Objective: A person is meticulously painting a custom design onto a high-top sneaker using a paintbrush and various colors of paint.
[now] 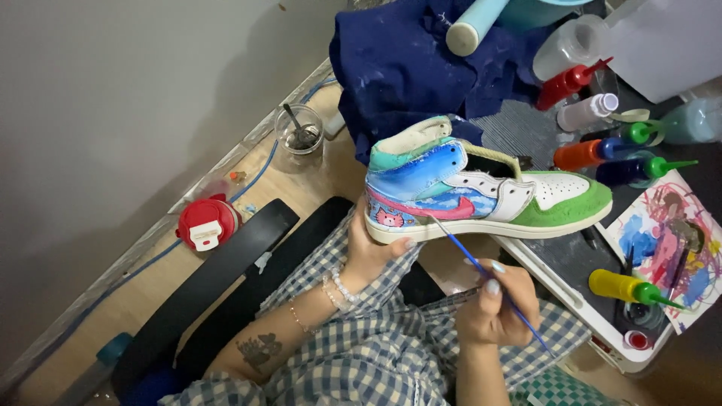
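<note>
Left hand [370, 252] is cupped under the heel of the sneaker [481, 188], fingers closed on the sole edge, holding it up over the lap. The shoe's long axis runs left-right, heel by the left hand, toe pointing right toward the tray [556, 263]. Right hand [496, 304] sits below and right of the shoe, fingers pinched shut on a thin paintbrush [489, 278]. The brush runs diagonally up-left, its tip touching or just short of the sole edge below the pink stripe (can't tell which). Paint bottles [602, 150] and a smeared palette sheet [673, 244] lie right of the shoe; a red-lidded jar [207, 224] sits well apart on the left.
</note>
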